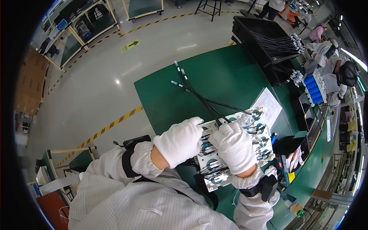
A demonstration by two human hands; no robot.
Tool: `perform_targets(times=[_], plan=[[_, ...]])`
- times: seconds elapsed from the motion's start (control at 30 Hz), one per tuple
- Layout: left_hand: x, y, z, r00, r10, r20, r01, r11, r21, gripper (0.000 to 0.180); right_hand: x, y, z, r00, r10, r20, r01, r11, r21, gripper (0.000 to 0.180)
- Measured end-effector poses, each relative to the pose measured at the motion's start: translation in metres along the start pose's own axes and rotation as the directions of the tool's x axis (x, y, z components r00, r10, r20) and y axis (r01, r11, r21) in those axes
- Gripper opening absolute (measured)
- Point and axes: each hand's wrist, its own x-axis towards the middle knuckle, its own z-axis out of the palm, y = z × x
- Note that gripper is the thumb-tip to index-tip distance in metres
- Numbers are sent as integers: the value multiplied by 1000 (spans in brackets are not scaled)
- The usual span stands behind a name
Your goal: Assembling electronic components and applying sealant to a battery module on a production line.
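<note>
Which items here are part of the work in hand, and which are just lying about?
In use: left hand, right hand, white fixture plate, black cables.
Lying about: paper sheet, black bin of spare cables, blue cylinders, green mat.

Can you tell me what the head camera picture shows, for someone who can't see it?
Two white-gloved hands, left hand and right hand, press on a white board of blue fittings. Black cables run from it across a green table.
</note>
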Motion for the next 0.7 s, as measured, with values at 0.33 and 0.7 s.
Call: perform_targets(times=[0.33, 0.7], plan=[[0, -1, 6, 999, -29, 17, 29, 999, 35, 21, 13, 2, -12, 971, -157, 181, 178, 978, -109, 6], [1, -10, 15, 995, 25, -98, -8, 986, 166, 14, 6, -10, 1, 997, -69, -37, 63, 988, -141, 10]])
